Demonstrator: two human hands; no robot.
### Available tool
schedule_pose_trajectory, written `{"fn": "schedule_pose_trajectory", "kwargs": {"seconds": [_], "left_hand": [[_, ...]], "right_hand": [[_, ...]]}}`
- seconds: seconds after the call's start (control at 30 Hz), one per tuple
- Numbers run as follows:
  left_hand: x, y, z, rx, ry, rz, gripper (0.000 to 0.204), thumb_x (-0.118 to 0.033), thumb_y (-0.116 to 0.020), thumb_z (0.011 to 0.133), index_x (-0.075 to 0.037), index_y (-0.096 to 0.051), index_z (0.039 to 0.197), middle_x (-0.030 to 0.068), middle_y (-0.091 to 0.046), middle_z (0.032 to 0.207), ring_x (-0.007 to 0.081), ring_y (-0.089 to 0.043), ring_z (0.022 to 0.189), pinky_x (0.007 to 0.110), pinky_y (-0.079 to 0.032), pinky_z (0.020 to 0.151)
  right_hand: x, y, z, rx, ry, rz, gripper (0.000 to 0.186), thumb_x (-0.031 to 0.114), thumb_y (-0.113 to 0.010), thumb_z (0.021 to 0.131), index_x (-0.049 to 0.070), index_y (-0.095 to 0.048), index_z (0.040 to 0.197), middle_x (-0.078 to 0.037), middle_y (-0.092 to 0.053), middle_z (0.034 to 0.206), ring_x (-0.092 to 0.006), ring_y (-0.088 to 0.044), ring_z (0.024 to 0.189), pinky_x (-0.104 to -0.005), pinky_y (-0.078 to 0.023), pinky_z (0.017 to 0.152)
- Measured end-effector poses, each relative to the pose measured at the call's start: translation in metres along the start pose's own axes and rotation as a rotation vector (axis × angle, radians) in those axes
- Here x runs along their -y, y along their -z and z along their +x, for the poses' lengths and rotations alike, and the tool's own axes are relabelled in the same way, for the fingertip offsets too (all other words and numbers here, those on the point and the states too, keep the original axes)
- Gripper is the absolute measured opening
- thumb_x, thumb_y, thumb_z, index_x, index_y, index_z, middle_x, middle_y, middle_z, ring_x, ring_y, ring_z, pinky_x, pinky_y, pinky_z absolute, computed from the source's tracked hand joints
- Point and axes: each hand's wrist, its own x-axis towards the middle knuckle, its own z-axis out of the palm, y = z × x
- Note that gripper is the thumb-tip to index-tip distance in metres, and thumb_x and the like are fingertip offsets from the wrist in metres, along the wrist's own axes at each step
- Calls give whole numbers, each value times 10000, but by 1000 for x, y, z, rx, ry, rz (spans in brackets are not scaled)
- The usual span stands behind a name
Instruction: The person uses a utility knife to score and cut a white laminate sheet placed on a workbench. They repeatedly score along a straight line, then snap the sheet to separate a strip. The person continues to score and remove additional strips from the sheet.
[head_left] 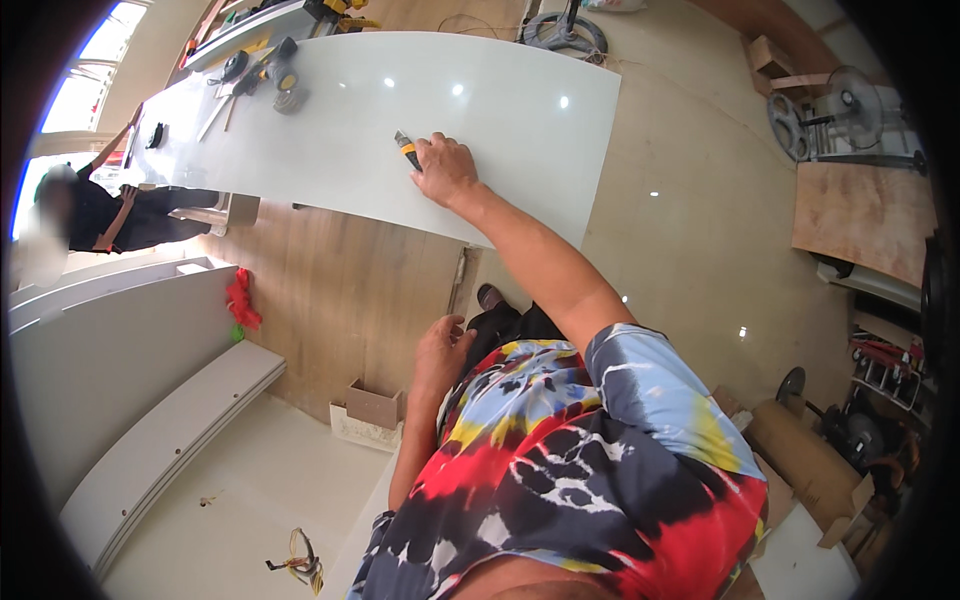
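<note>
- Nearest to the camera is the loose short-sleeved shirt (560,450) of the person, with red, black, blue and yellow dyed patches.
- Beyond it, over the wide white glossy board (330,135), is the small utility knife with yellow and black handle (407,150). It is ahead of the body and a little to the left of the right wrist.
- Its long axis is slanted: the grey tip points away from the person and slightly left, so the knife lies more across the board's length than along it. How much blade is out, I cannot tell.
- The right hand (445,168) is clearly the nearer one; its fingers are closed around the near end of the knife, with the arm stretched forward.
- The left hand (442,350) hangs low, outside the board's near edge and beside the dark trousers (500,325). Its fingers are loose and half bent, and no object is seen in it.
- Farther left on the board, well apart from the knife, lie dark and yellow power tools (275,78).
- At the far left end stands a co-worker in dark clothes (95,215), one arm reaching toward the board.
</note>
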Motion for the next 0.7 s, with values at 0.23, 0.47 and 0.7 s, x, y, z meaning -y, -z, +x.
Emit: {"fn": "schedule_pose_trajectory", "kwargs": {"seconds": [0.23, 0.47, 0.7], "left_hand": [[12, -11, -1, 91, -15, -203, 335, -205, -775, 890, 0, -691, 1142, 169, -732, 897, 276, -717, 816, 383, -557, 758], [-18, -19, 38, 116, -137, -180, 375, -207, -784, 909, 4, -670, 1197, 127, -733, 854, 207, -707, 783, 352, -556, 729], [-57, -35, 87, 186, 132, -712, 446, -307, -723, 987, 24, -590, 1257, 69, -681, 966, 155, -678, 802, 294, -562, 707]], "right_hand": [[-37, 68, -74, 50, -355, 1517, 291, 280, -456, 1081, 18, -580, 1115, -110, -634, 1000, -177, -668, 771, -353, -594, 575], [-55, 133, -196, -119, -306, 1611, 295, 178, -573, 1063, 13, -535, 1305, -70, -631, 1120, -138, -642, 862, -307, -605, 698], [-79, 150, -238, -248, -207, 1634, 417, 174, -562, 1073, 20, -473, 1451, -79, -632, 1163, -124, -630, 865, -292, -589, 723]]}}
